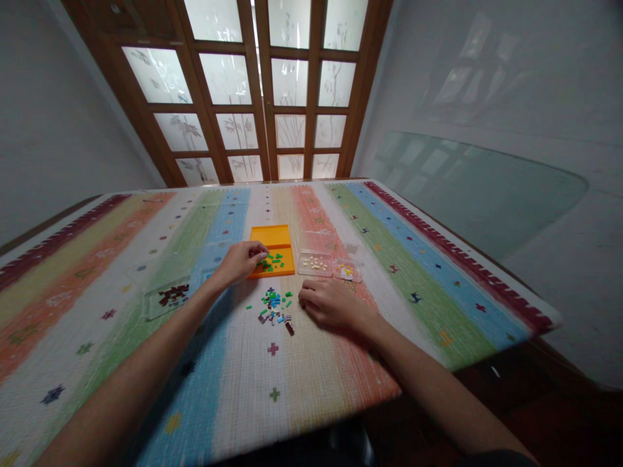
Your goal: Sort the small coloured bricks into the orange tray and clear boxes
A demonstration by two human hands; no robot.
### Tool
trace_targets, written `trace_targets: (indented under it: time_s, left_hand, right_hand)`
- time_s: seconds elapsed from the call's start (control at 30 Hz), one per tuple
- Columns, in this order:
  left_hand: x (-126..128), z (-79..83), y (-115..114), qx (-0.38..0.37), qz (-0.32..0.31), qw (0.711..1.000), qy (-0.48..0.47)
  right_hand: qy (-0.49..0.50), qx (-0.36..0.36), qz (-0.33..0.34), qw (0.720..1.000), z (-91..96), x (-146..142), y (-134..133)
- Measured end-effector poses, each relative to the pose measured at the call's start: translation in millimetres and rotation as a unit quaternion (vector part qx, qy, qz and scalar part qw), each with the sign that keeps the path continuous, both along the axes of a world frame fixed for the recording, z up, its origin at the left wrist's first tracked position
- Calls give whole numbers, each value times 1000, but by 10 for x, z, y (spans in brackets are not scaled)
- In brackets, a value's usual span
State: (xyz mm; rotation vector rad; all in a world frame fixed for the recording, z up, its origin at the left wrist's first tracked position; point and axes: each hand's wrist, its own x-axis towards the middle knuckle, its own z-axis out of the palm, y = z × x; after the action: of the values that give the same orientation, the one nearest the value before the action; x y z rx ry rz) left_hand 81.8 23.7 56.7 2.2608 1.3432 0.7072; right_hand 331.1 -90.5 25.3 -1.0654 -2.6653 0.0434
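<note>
My left hand (246, 258) reaches over the left side of an open orange box (287, 269) with green toy bricks (278, 257) in it. Its thumb and fingers are pinched together, and what they hold, if anything, is too small to make out. On the cloth in front of the box lies a loose pile of mixed small toy bricks (273, 301), green, blue, brown and grey. Just right of that pile my right hand (333, 303) rests on the table with its fingers curled under. Anything inside those fingers is hidden.
Right of the orange box stand a clear box with cream pieces (315, 263) and a smaller clear box with yellow pieces (346, 270). A clear tray with dark brown bricks (174, 295) sits to the left, beyond my left forearm. A striped tablecloth (311, 383) covers the table.
</note>
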Motion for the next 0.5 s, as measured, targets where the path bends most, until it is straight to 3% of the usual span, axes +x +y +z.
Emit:
trace_targets:
  time_s: [0.5]
  left_hand:
    - [-13,-34,14,2,1,1000,-2]
  right_hand:
    - [-7,4,-7,1000,2,-1,-10]
